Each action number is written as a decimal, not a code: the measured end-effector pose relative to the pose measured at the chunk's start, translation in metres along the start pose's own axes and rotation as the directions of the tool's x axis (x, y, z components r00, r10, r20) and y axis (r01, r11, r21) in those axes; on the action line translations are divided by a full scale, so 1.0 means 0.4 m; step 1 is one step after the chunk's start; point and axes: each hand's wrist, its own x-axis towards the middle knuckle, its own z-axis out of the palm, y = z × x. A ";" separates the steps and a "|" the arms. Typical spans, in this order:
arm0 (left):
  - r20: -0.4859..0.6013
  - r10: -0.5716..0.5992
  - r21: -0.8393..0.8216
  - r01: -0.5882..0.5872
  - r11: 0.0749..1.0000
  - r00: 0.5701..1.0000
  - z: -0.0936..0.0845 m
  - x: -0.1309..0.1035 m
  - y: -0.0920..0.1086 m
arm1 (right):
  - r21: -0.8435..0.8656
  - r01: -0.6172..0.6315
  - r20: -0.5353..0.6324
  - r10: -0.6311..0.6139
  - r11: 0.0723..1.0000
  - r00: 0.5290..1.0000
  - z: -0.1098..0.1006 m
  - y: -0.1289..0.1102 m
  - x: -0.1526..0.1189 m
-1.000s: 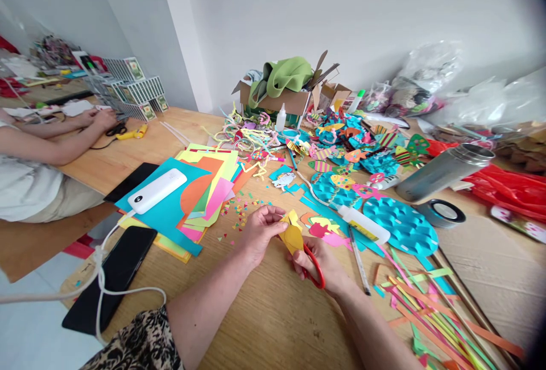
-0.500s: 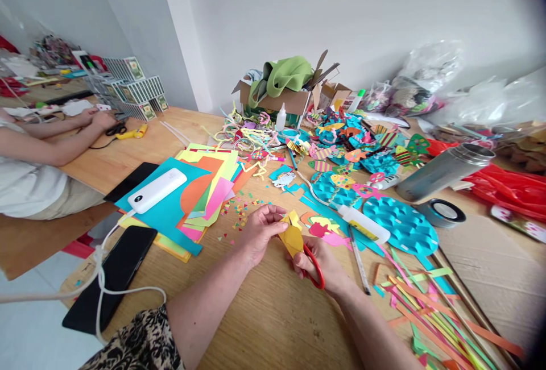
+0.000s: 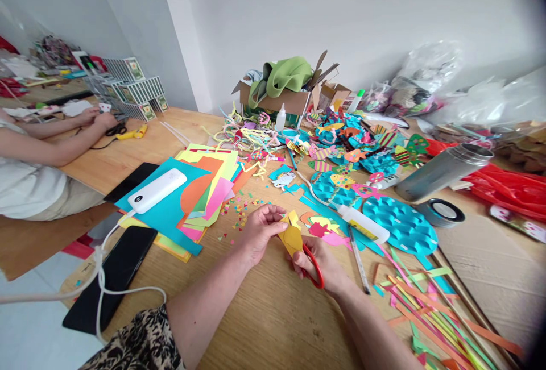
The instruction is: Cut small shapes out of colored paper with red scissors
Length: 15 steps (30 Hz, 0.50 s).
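Observation:
Between finger and thumb, my left hand (image 3: 265, 232) pinches a piece of yellow paper (image 3: 292, 237) with a rounded outline drawn on it. My right hand (image 3: 319, 265) is closed round the red handles of a pair of scissors (image 3: 314, 267). The scissor blades are hidden behind the paper, so how far they are apart does not show. Just beyond my right hand lie cut-out paper fish, among them a dark pink fish (image 3: 319, 229). Tiny paper scraps (image 3: 237, 213) are scattered to the left of my left hand.
Coloured paper sheets (image 3: 213, 188) carry a white power bank (image 3: 157, 190), its cable trailing past a black phone (image 3: 115, 273). A glue bottle (image 3: 364, 225), pen (image 3: 359, 259), blue paper disc (image 3: 401, 225), paper strips (image 3: 430, 307) and steel flask (image 3: 446, 171) lie right. Another person's hands (image 3: 100, 117) work left.
My hands, the paper and the scissors stay almost exactly where they were. At the far left, the other person's hands have shifted slightly.

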 end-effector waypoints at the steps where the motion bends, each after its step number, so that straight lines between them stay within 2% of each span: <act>1: -0.001 0.000 0.001 0.000 1.000 1.000 0.000 0.000 0.000 | -0.003 -0.005 -0.003 0.005 1.000 1.000 0.000 -0.001 0.000; 15: 0.003 -0.007 -0.015 0.007 1.000 1.000 0.000 0.001 0.002 | 0.045 -0.007 -0.017 0.008 0.999 1.000 0.000 0.009 0.000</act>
